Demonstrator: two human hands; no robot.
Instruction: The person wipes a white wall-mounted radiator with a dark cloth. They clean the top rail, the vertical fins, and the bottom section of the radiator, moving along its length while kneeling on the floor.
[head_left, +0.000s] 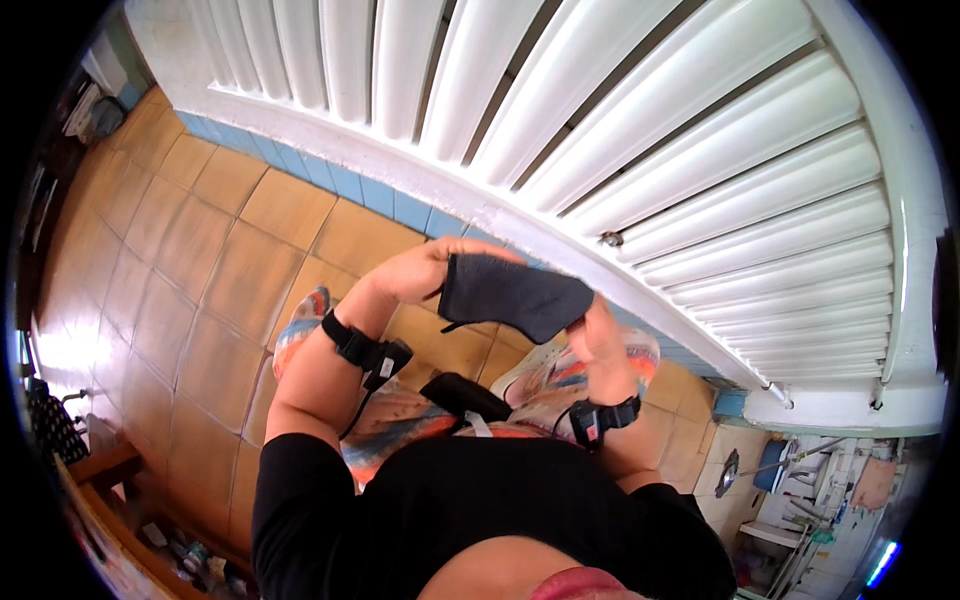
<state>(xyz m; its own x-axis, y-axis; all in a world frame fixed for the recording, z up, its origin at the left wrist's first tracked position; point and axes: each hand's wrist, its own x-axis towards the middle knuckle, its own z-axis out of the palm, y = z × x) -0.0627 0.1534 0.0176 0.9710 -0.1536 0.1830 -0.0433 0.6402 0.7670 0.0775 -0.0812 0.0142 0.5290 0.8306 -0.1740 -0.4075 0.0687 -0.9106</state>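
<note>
A flat, dark grey piece of fabric or leather (517, 294) hangs between my two hands in front of my body. My left hand (411, 271) grips its left end, with some fingers hidden behind it. At the opposite end, my right hand (598, 337) pinches the rounded edge, and those fingertips are partly hidden. A short dark strip (450, 328) sticks out at the lower left corner. Black straps with small devices circle both wrists, the left device (388, 364) and the right device (592, 424).
A white slatted panel (525, 135) rises directly ahead above a strip of blue tiles (337, 180). Brown tiles cover the floor (225, 247). Behind at left stands wooden furniture (105, 465) with small items. A tiled area with a sink-like fixture (772, 532) lies at right.
</note>
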